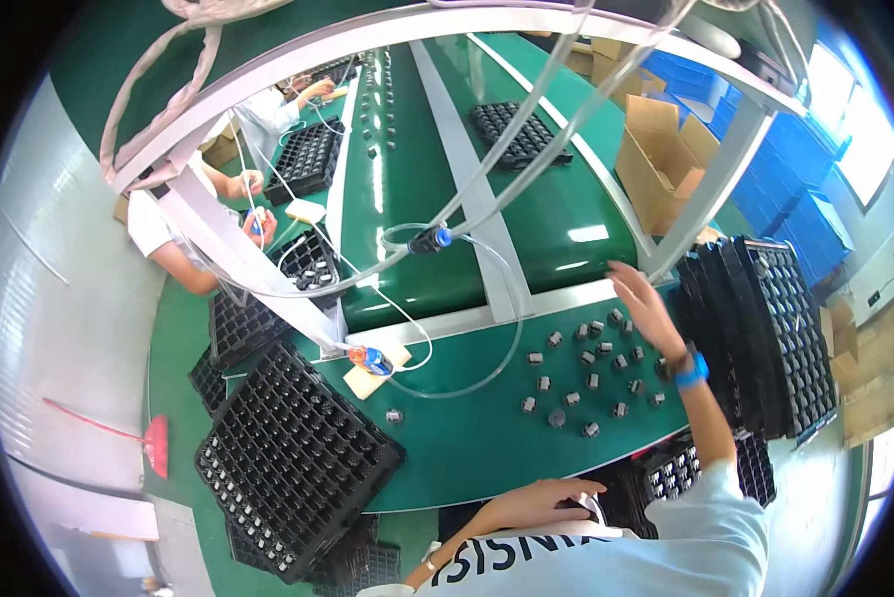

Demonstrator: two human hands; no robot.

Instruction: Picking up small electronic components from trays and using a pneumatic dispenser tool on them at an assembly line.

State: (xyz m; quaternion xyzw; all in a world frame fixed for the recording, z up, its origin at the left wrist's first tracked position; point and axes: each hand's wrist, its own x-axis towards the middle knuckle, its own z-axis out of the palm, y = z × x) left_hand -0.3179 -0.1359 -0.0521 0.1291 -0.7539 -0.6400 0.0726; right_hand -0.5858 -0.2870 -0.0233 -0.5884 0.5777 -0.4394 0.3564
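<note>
Small silver-and-black cylindrical parts point(593, 381), seemingly light, rigid and best pinched by their sides, lay near the right hand point(648, 314), fingers extended, apparently empty; the left hand's point(542, 503) hold was unclear.

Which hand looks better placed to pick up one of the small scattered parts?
Probably the right hand: it is stretched out beside the scattered parts, while the left hand is close to the shirt.
</note>
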